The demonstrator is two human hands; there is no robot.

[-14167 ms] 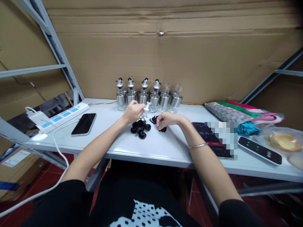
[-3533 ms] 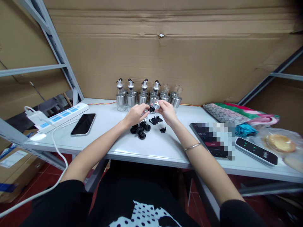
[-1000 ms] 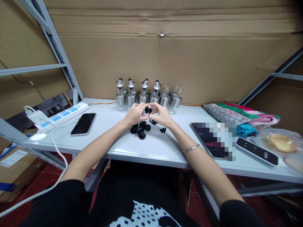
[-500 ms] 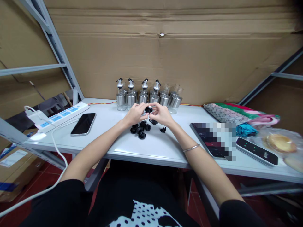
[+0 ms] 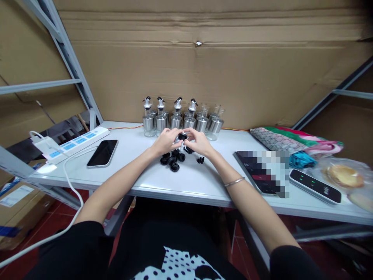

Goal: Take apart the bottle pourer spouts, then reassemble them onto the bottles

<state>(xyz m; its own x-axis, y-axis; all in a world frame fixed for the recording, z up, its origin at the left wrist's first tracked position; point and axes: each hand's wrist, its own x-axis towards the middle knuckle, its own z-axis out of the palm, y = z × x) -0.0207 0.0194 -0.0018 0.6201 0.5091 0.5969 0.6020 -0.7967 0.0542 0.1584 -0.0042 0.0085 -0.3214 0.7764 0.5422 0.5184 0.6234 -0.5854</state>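
My left hand [image 5: 165,140] and my right hand [image 5: 198,141] meet above the white table [image 5: 204,182], both pinching one small pourer spout with a black ring [image 5: 182,136] between the fingertips. Just below lies a heap of black rings [image 5: 173,159], and small black parts [image 5: 199,159] sit by my right wrist. Behind my hands stands a row of glass-and-steel oil bottles [image 5: 182,118]; those on the left carry pourer tops, those on the right are open.
A black phone [image 5: 102,153] and a white power strip [image 5: 72,143] with its cable lie at left. At right are a dark tablet [image 5: 256,171], a black device with green lights [image 5: 314,186], patterned fabric [image 5: 288,140], and bagged bread [image 5: 345,175]. Cardboard forms the back wall.
Over the last second my hands stayed together on the spout, with only slight finger shifts. Earlier my right hand left the small black parts and joined the left.
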